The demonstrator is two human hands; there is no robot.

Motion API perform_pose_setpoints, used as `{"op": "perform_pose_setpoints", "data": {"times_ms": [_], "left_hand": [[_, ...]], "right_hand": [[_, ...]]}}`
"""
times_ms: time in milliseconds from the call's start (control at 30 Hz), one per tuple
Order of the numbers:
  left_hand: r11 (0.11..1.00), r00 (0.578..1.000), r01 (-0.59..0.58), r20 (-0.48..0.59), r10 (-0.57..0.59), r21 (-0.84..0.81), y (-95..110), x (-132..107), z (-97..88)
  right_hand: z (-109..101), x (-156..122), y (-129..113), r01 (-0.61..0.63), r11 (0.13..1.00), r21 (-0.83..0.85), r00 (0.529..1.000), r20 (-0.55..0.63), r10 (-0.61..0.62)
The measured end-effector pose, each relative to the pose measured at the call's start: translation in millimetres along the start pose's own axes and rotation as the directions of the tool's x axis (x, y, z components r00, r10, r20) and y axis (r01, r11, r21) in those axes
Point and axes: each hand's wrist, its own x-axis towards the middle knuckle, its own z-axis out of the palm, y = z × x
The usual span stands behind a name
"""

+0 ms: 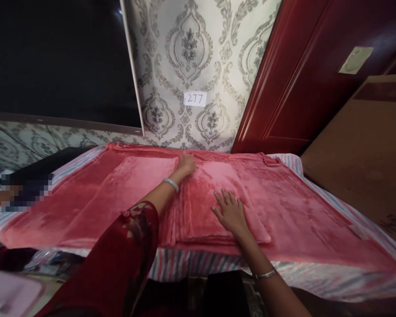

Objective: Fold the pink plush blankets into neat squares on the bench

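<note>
At the left, a black screen (pixel 59 61) is in front of the patterned wall (pixel 189 48). Below it begins the pink plush cloth (pixel 300 211), which lies wide over a striped cloth (pixel 218 263). Near the middle, the left hand (pixel 186 164) reaches to the far end of the gap between two folded layers; its fingers are partly hidden, so I cannot tell if they pinch the fabric. Just to the right is a folded stack (pixel 203 215) of the same plush material, lying on the pink cloth. The right hand (pixel 230 211) rests on this stack, palm down, fingers spread, gripping nothing. At the far right stands a cardboard box (pixel 366 149).
</note>
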Motion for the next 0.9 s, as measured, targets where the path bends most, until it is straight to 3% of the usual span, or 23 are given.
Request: {"op": "perform_pose_setpoints", "data": {"times_ms": [100,200,300,400,467,567,667,767,833,900], "left_hand": [[0.968,0.979,-0.166,0.153,0.138,0.19,1.2,-37.0,3.9],[0.89,0.925,-0.273,0.354,0.139,0.364,-9.5,-73.0,9.9],[0.884,0.918,-0.248,0.389,0.083,0.396,-15.0,-87.7,10.3],[0.916,0.904,-0.218,0.425,0.059,0.336,-8.7,-84.4,-0.5],[0.93,0.892,-0.231,0.443,0.085,0.287,-5.5,-82.0,-16.8],[0.931,0.902,-0.258,0.409,0.137,0.258,-17.0,-88.9,-57.5],[0.929,0.942,-0.231,0.307,0.138,0.288,-49.5,-109.5,-111.0],[0.902,0.989,-0.111,0.136,0.059,0.417,-82.0,-140.4,-154.7],[0.86,0.994,-0.042,0.112,-0.018,0.508,-92.0,-164.6,-165.1],[0.828,0.979,-0.094,0.203,-0.024,0.552,-91.7,-188.9,-158.1]], "right_hand": [[1.1,0.4,0.0,-0.001,1.0,-0.011,1.0,0.001,0.001],[-1.0,-0.2,-1.2,-0.002,1.0,-0.02,1.0,0.01,0.002],[-4.1,-1.5,-2.2,0.003,0.999,-0.034,1.0,0.015,-0.002],[-6.0,-2.1,-2.3,0.005,0.998,-0.061,1.0,0.017,-0.004],[-6.3,-1.9,-2.1,0.004,0.997,-0.076,1.0,0.026,-0.002],[-5.3,-1.3,-1.8,0.003,0.996,-0.091,0.999,0.036,0.001],[-2.6,-0.8,-0.8,0.008,0.996,-0.094,1.0,0.02,-0.006],[1.0,0.1,1.3,0.013,0.997,-0.082,1.0,0.005,-0.013],[3.5,1.2,2.8,0.014,0.997,-0.074,1.0,0.004,-0.014],[5.7,2.3,4.2,0.016,0.997,-0.07,1.0,0.009,-0.016]]}}
